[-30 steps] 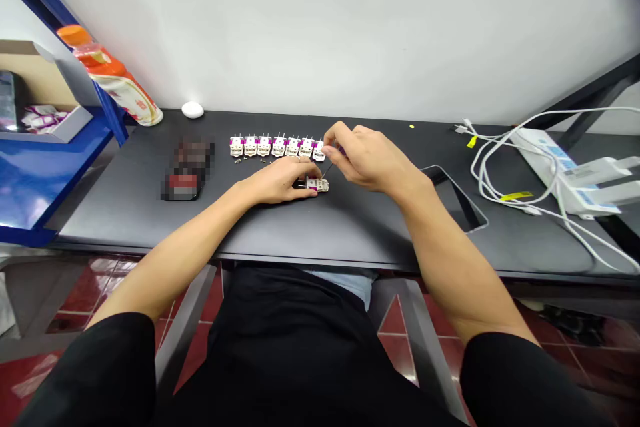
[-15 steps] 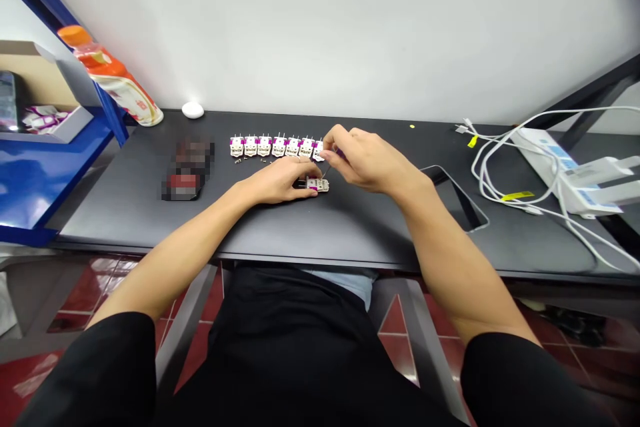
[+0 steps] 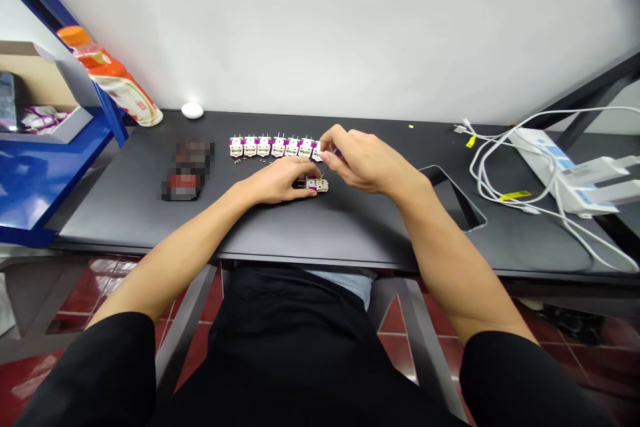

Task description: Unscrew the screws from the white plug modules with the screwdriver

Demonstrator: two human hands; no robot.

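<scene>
My left hand (image 3: 280, 180) is closed on a small white-and-purple plug part (image 3: 321, 185), pressing it against the black desktop; metal pins stick out on its left side. My right hand (image 3: 367, 161) pinches a tool with a thin metal shaft (image 3: 324, 173), seemingly a screwdriver. Its tip comes down at the plug part, and its handle is hidden by the fingers. Behind my hands stands a row of several similar white-and-purple plug parts (image 3: 265, 146), pins pointing up. Small loose screws (image 3: 238, 161) lie in front of the row.
On the left are a blurred black-and-red object (image 3: 185, 170), a white oval item (image 3: 193, 110), an orange-capped bottle (image 3: 120, 80) and a box (image 3: 70, 125) on a blue shelf. To the right lie a phone (image 3: 457, 200), coiled white cables (image 3: 483, 173) and a white power strip (image 3: 550, 167).
My right hand has shifted very slightly left, with the shaft still at the plug part. My left hand keeps the same hold.
</scene>
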